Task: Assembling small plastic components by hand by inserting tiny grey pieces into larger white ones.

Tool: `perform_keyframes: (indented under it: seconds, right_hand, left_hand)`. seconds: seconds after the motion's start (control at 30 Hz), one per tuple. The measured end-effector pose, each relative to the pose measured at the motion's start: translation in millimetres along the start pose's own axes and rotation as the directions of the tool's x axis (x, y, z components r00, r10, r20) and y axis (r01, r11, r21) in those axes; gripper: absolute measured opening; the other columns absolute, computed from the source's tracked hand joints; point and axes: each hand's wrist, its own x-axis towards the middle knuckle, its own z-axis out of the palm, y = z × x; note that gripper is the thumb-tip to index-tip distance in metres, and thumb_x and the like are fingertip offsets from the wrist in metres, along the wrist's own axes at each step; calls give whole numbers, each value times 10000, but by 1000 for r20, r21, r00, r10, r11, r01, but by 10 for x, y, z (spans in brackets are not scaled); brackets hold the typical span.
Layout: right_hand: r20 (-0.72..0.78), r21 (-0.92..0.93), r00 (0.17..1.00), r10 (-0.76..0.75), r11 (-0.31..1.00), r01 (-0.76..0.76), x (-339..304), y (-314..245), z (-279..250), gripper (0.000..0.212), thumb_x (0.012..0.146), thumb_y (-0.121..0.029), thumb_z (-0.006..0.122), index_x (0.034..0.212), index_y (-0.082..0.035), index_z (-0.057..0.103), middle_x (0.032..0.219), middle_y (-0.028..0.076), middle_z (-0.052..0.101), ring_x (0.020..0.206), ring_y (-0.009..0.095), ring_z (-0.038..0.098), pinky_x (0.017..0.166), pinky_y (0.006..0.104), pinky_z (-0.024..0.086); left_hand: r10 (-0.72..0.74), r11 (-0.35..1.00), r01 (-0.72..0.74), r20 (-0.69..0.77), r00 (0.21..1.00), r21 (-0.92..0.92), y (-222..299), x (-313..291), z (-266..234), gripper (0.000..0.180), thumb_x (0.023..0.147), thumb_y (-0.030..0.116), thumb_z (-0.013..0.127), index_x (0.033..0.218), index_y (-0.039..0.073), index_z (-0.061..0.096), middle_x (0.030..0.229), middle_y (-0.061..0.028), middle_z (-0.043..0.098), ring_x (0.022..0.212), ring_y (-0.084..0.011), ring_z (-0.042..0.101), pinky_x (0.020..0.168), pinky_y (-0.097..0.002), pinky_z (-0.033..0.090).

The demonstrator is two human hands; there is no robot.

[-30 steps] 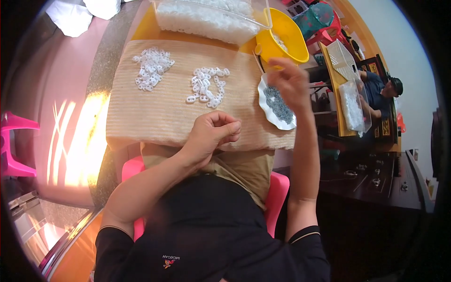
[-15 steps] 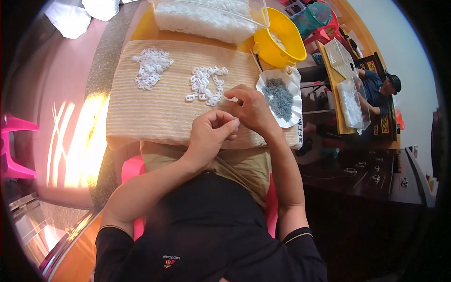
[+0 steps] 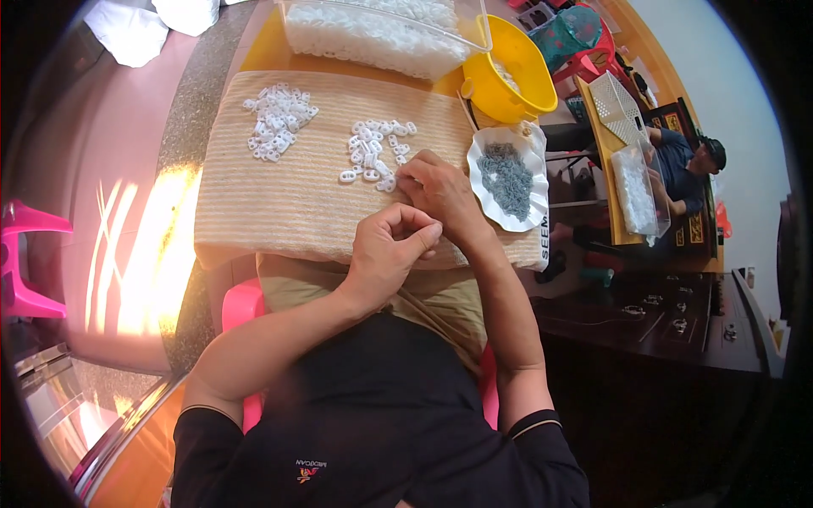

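Note:
My left hand (image 3: 391, 251) hovers over the near part of the striped cloth, thumb and index finger pinched together. Whatever sits in that pinch is hidden or too small to name. Just beyond it, my right hand (image 3: 442, 193) has its fingers bent down at the right edge of a loose group of small white plastic pieces with holes (image 3: 369, 146). Its fingertips meet the pieces there, but I cannot make out what they grip. A second heap of the same white pieces (image 3: 278, 120) lies farther left. To the right, a white wavy-rimmed dish (image 3: 537, 200) holds many small grey parts.
A clear bin (image 3: 373, 51) full of white pieces stands at the far edge, beside a yellow basket (image 3: 542, 95). The striped cloth (image 3: 279, 203) covers the work surface. At right, another person (image 3: 682, 165) sits by a wooden board with another clear bin.
My right hand has shifted a little left, its fingers now bent at the edge of the white pieces. My left hand keeps its pinch and has barely moved.

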Motion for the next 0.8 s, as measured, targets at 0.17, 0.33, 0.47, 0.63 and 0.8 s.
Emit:
perform_keyframes:
  seconds: [0.17, 0.33, 0.47, 0.63, 0.8]
  right_hand:
    - [-68, 183, 995, 78, 981, -64, -86, 88, -8, 132, 775, -71, 640, 904, -45, 648, 847, 134, 635, 749, 273, 636, 684, 355, 500]
    - [73, 548, 967, 243, 800, -243, -230, 73, -109, 119, 825, -57, 646, 926, 4, 642, 738, 76, 640, 642, 124, 600, 590, 269, 495]
    - [156, 725, 956, 247, 629, -281, -371, -33, -195, 129, 873, -75, 638, 937, 37, 641, 746, 30, 635, 607, 73, 579, 551, 214, 490]
    - [223, 744, 957, 187, 601, -291, -475, -71, -316, 161, 876, -69, 636, 981, 54, 639, 796, 45, 631, 661, 88, 601, 585, 215, 506]
    - [226, 757, 963, 148, 595, -269, -530, -53, -347, 175, 895, -82, 615, 1016, 43, 633, 785, 38, 636, 641, 81, 599, 581, 220, 518]
  left_hand:
    - [-28, 1000, 28, -29, 999, -4, 51, 5, 2, 99, 871, 109, 658, 901, 26, 614, 778, -19, 623, 687, -69, 586, 643, -213, 517]
    - [3, 997, -14, -128, 992, -80, 59, 54, -48, 107, 875, 98, 649, 933, 21, 602, 830, -26, 616, 715, -78, 594, 644, -221, 524]
    - [64, 996, -74, -183, 981, -49, 77, 70, -29, 137, 880, 121, 648, 933, 5, 595, 830, -45, 627, 708, -85, 603, 647, -218, 532]
    - [14, 998, -19, -90, 996, -55, 18, 56, -48, 148, 886, 122, 640, 950, 0, 586, 824, -46, 626, 707, -87, 605, 655, -220, 532]
    - [-30, 998, 27, -37, 999, -64, 30, 57, -54, 129, 886, 99, 634, 968, 21, 572, 839, -37, 624, 719, -100, 621, 670, -227, 541]
